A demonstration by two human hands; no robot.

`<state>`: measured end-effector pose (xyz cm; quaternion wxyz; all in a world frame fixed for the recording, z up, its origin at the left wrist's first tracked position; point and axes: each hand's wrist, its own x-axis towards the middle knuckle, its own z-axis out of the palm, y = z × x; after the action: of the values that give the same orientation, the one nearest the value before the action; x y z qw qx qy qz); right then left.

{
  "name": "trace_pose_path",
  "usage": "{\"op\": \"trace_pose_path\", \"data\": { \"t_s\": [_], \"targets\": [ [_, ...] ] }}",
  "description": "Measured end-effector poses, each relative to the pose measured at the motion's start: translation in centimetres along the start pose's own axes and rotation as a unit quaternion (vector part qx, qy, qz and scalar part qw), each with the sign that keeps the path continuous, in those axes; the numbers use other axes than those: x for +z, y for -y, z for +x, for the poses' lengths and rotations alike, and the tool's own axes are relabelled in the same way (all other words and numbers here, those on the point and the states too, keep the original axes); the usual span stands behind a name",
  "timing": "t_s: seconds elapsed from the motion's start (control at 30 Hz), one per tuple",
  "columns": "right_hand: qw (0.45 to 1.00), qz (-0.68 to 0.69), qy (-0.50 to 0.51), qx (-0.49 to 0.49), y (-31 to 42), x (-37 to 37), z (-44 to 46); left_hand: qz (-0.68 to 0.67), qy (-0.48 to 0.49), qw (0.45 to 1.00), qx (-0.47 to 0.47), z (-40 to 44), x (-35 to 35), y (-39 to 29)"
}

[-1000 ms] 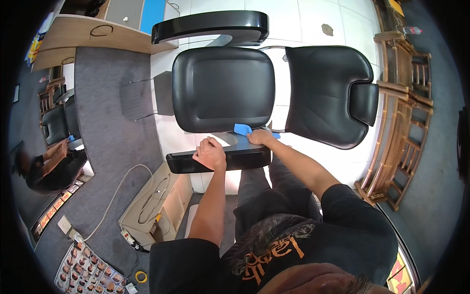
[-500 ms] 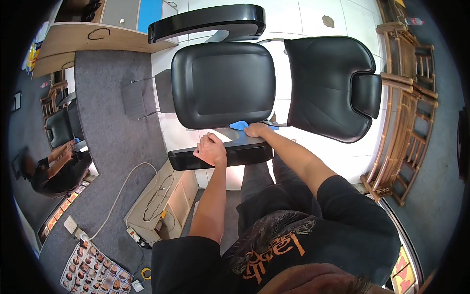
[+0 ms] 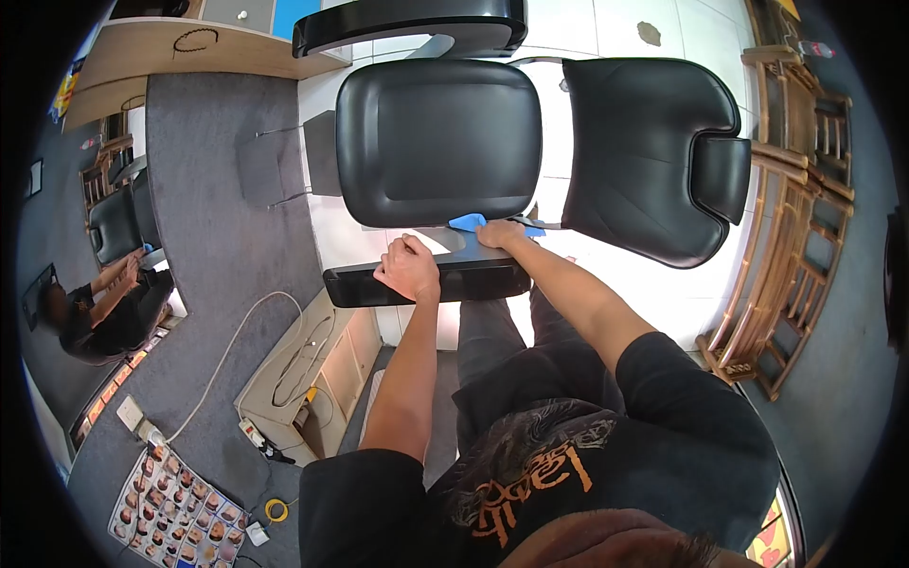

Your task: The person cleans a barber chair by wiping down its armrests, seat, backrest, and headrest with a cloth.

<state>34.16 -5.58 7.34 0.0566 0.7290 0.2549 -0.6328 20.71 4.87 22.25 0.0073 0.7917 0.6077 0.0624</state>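
A black padded barber chair seat [image 3: 440, 142] fills the middle, with its backrest [image 3: 644, 156] to the right. My right hand [image 3: 500, 234] is closed on a blue cloth [image 3: 467, 222], pressing it against the grey support of the near armrest [image 3: 379, 287], beside the seat's edge. More blue cloth shows past the hand's right side. My left hand [image 3: 409, 268] is curled into a fist over the same armrest, left of the cloth. Nothing shows inside that fist, and its underside is hidden.
The far armrest [image 3: 407, 26] lies beyond the seat. Bamboo chairs [image 3: 776, 218] stand at right. On the left are a mirror [image 3: 104, 218], a wooden cabinet [image 3: 284, 379] with cables, a power strip [image 3: 260, 440] and a hairstyle poster [image 3: 175, 511].
The view has shifted slightly, so the chair appears higher in the picture. Both hands keep nearly the same places on the armrest, the right still on the blue cloth.
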Motion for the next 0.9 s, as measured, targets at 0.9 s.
{"op": "trace_pose_path", "data": {
  "t_s": [0.9],
  "targets": [
    [0.871,0.102,-0.481,0.015,2.6,-0.3,-14.6,-0.588,-0.241,0.301,0.711,17.3,-43.9,-11.6]
  ]
}}
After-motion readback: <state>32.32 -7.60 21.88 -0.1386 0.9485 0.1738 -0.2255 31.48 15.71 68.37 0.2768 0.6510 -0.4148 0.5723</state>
